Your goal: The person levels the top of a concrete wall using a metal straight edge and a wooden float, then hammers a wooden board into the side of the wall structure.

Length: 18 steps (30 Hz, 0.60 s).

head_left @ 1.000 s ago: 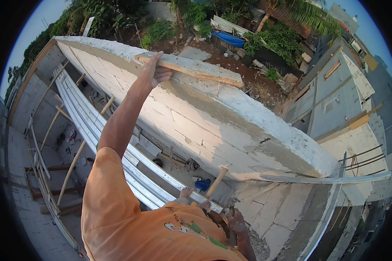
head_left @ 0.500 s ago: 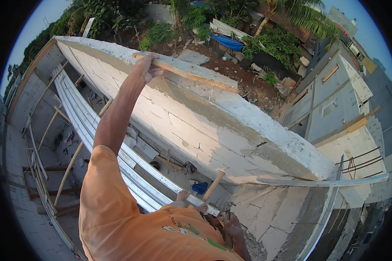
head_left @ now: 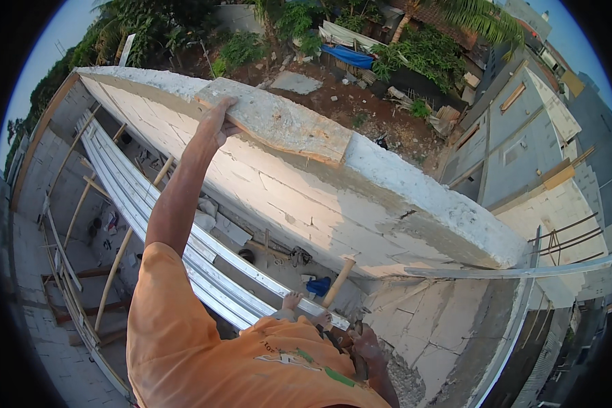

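Left hand point(head_left: 216, 124) clamped on the left end of a rough wooden plank point(head_left: 289, 126). Plank runs right from that hand, broad face up, over the top of the block wall point(head_left: 285, 194); full contact unclear. Right hand point(head_left: 367, 343) curled, can't tell on what. Bare feet point(head_left: 292, 300) just left of it. Silver metal channels point(head_left: 126, 177) below left hand.

An open-air building site point(head_left: 268, 272) is showing: block walls point(head_left: 285, 190) are standing unplastered, metal beams point(head_left: 122, 180) are stretching alongside, poles point(head_left: 340, 282) are leaning, rods point(head_left: 571, 240) are jutting.
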Motion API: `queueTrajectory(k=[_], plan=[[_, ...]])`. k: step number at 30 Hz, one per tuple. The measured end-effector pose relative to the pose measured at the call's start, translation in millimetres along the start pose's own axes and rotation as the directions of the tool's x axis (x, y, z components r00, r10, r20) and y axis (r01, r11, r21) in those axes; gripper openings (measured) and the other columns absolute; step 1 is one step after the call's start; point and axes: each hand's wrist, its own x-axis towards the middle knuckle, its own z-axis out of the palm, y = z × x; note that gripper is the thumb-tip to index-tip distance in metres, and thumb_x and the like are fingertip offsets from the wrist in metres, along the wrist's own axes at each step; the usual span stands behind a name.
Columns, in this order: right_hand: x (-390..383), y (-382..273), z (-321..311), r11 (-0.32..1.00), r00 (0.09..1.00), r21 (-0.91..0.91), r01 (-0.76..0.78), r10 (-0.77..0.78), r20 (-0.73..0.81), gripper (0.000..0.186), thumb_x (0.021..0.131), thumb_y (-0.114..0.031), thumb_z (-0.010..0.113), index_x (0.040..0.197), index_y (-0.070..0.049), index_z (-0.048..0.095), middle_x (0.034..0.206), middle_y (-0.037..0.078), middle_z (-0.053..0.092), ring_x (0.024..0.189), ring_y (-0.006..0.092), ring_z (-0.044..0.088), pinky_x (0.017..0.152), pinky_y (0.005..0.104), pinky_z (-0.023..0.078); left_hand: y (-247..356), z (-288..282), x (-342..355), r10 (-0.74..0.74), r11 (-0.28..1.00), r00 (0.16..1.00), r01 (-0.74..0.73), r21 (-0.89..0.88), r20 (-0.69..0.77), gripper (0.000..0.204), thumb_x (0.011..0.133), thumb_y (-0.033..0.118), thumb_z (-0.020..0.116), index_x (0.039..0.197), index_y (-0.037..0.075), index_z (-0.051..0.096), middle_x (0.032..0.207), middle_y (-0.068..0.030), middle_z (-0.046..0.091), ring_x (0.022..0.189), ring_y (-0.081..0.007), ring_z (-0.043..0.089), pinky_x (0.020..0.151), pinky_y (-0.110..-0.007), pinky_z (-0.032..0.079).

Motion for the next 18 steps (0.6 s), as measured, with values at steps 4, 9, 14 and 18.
queueTrajectory(k=[4,9,14,18], plan=[[3,17,6,0.998,0.998,-0.048,0.031,-0.034,-0.054,0.04,0.082,-0.027,0.067,0.108,0.001,0.059,0.092,0.026,0.066,0.089,0.0462,0.064,0.076,0.0525,0.05,-22,-1,12,0.125,0.983,0.981,-0.143,-0.117,-0.149,0.044,0.082,0.014,0.074,0.117,-0.002,0.054,0.107,-0.0148,0.065,0.091,-0.0274,0.069,0.075,-0.045,0.061],[1,26,9,0.942,0.943,-0.087,0.323,-0.328,-0.053,0.036,0.081,-0.023,0.067,0.106,0.001,0.058,0.09,0.027,0.065,0.089,0.0452,0.064,0.074,0.0524,0.05,-32,-6,3,0.149,0.948,0.971,-0.194,-0.254,-0.185,0.049,0.082,0.015,0.075,0.122,-0.004,0.053,0.111,-0.0157,0.064,0.097,-0.0301,0.068,0.079,-0.049,0.06],[-11,1,0,0.99,0.987,0.04,0.136,-0.132,-0.094,0.028,0.089,-0.023,0.064,0.099,0.001,0.056,0.071,0.008,0.057,0.051,0.0165,0.058,0.048,0.0333,0.047,-36,-4,0,0.137,0.931,0.982,-0.172,-0.323,-0.128,0.059,0.085,0.031,0.072,0.128,-0.003,0.05,0.117,-0.018,0.061,0.104,-0.0329,0.064,0.086,-0.05,0.057],[0,33,10,0.986,0.973,0.018,0.163,-0.158,-0.166,0.026,0.089,-0.022,0.064,0.098,0.002,0.056,0.068,0.008,0.057,0.051,0.0171,0.059,0.049,0.0347,0.047,-47,1,-17,0.129,0.948,0.989,-0.146,-0.283,-0.078,0.096,0.086,0.051,0.066,0.148,-0.006,0.018,0.132,-0.0314,0.044,0.12,-0.041,0.051,0.101,-0.052,0.047]])
